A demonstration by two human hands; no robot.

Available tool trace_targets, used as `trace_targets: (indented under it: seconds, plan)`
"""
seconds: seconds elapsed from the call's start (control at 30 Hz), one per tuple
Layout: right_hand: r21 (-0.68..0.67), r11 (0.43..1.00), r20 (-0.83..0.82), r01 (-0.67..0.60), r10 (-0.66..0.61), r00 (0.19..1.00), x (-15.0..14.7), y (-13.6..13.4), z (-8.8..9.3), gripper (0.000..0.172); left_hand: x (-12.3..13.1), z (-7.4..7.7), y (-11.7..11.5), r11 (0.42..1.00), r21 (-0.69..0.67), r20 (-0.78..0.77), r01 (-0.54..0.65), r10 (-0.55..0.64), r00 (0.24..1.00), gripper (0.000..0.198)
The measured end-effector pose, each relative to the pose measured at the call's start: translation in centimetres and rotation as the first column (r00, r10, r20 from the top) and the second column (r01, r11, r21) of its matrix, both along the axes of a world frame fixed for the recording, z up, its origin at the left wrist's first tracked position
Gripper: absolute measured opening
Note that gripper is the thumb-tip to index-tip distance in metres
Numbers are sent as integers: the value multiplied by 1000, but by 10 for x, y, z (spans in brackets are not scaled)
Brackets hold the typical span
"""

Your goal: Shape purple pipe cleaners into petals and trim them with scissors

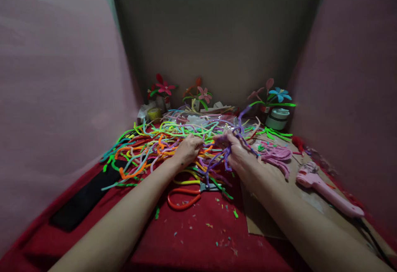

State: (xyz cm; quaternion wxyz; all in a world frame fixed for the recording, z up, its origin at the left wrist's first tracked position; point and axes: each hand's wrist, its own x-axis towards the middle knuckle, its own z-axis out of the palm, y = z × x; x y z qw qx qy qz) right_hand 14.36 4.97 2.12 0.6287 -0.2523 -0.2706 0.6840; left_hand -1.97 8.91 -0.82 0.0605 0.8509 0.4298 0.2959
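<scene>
Fuzzy pipe cleaners (145,152) in many colours lie in a tangled heap across the middle of the table. My right hand (238,152) is closed around several purple pipe cleaners (214,162), some bent and sticking out above and below the fingers. Over the heap, my left hand (187,150) has its fingers pinched together; what lies between them is too small to make out. Red-and-yellow-handled pliers or cutters (186,199), with metal jaws, rest on the red cloth just below the hands.
A pink glue gun (328,193) and pink pipe cleaner pieces (276,154) lie on cardboard (263,222) at right. A black flat case (88,195) is at left. Pipe cleaner flowers (166,87) and a lidded jar (277,119) stand behind. Scraps dot the red cloth (192,247).
</scene>
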Motion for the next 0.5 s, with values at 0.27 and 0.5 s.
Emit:
trace_targets:
  seconds: [0.27,0.5]
  plan:
    - [8,980,-30,199,-199,980,22,3,6,14,2,5,-2,995,38,29,-92,91,995,30]
    - [23,999,64,-43,42,997,0,-20,-2,6,6,7,-10,996,72,-74,-48,53,996,28]
